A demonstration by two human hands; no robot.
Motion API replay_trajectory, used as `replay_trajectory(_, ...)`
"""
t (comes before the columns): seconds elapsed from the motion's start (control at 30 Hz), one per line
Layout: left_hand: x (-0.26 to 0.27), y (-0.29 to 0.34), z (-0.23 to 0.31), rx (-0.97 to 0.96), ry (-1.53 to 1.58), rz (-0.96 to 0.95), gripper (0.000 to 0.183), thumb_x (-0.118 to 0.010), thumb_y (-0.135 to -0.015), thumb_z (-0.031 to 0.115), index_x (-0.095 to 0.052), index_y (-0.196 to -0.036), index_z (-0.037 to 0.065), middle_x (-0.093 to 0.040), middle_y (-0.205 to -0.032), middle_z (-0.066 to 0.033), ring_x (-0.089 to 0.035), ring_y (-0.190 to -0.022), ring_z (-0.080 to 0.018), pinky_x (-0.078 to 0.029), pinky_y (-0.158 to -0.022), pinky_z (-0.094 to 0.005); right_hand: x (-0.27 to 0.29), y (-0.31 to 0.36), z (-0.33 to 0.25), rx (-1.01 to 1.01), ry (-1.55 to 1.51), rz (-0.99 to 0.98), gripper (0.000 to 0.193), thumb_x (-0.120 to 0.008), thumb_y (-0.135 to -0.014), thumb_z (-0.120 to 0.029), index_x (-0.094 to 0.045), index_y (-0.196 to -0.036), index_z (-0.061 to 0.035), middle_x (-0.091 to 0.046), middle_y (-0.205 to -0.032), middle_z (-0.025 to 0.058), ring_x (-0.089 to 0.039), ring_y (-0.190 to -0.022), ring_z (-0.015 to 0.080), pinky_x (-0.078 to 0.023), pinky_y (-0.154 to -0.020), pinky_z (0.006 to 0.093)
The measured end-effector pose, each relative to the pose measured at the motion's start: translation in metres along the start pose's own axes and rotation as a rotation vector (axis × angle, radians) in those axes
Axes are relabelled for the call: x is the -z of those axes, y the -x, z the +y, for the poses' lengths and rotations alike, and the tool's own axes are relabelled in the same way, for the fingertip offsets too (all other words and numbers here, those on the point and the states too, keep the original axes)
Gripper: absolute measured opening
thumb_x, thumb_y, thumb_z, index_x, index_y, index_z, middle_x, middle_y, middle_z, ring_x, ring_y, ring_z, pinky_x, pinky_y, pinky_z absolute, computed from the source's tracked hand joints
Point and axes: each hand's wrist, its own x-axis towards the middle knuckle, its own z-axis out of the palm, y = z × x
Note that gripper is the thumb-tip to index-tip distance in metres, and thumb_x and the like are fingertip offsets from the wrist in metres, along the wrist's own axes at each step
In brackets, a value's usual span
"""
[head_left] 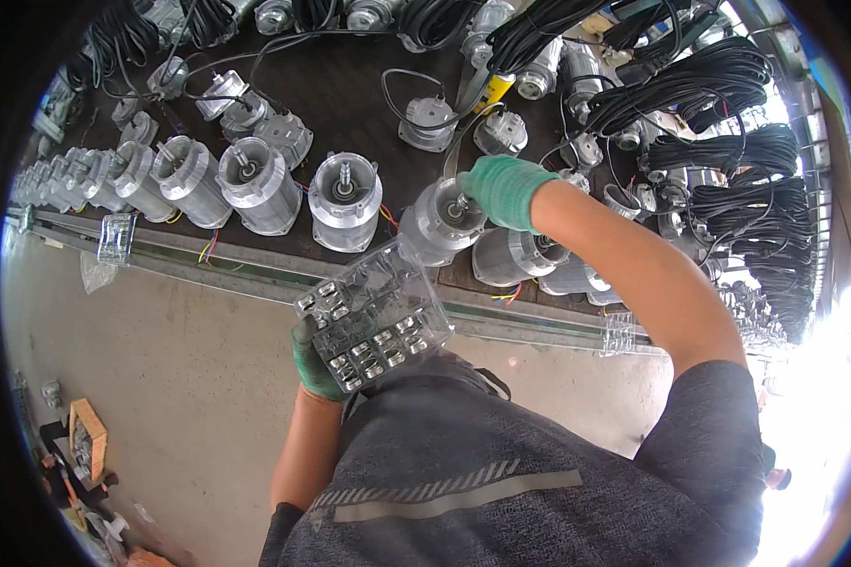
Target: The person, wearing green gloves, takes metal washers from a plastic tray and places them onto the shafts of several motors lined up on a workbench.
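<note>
My left hand [314, 364], in a green glove, grips the lower left edge of a clear plastic tray [373, 293]. Small shiny ring-shaped metal parts [388, 348] fill some of its pockets; other pockets hold nothing. My right hand [509, 192], also gloved in green, is closed at the shaft end of a silver motor housing [440, 222]. Its fingertips hide whatever they pinch there. To the left stands another motor [346, 203] with its shaft upright and bare. A further motor [511, 255] sits under my right wrist.
A row of silver motors [255, 184] runs along the bench's near edge, coloured wires beneath. Behind them lie end covers [429, 121] with cables and a yellow object [494, 93]. Coiled black cables [719, 80] crowd the right. A wooden box [88, 441] sits on the floor at left.
</note>
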Motion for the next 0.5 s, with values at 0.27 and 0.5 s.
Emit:
replay_trajectory(0.27,0.002,-0.016,0.004,0.033,0.028,-0.052,0.100,-0.077,-0.087,0.061,-0.040,-0.162,0.005,-0.046,-0.161,-0.0244,-0.050,-0.144,-0.0471,-0.046,-0.116,-0.0664,0.003,-0.015,-0.014,0.026,0.116,-0.058,0.016,-0.080,-0.079,-0.007,-0.082,-0.094,-0.0023,-0.078,-0.091,0.0210,-0.077,-0.086,0.0390,-0.062,-0.073,0.0445)
replay_trajectory(0.5,-0.005,-0.021,0.010,0.074,0.051,-0.180,0.094,-0.072,-0.091,0.062,-0.040,-0.163,0.010,-0.045,-0.163,-0.0225,-0.047,-0.146,-0.0486,-0.042,-0.117,-0.0702,-0.018,-0.033,-0.024,-0.051,0.083,-0.049,0.021,-0.079,-0.080,-0.008,-0.082,-0.101,-0.0057,-0.080,-0.105,0.0184,-0.078,-0.100,0.0370,-0.063,-0.081,0.0438)
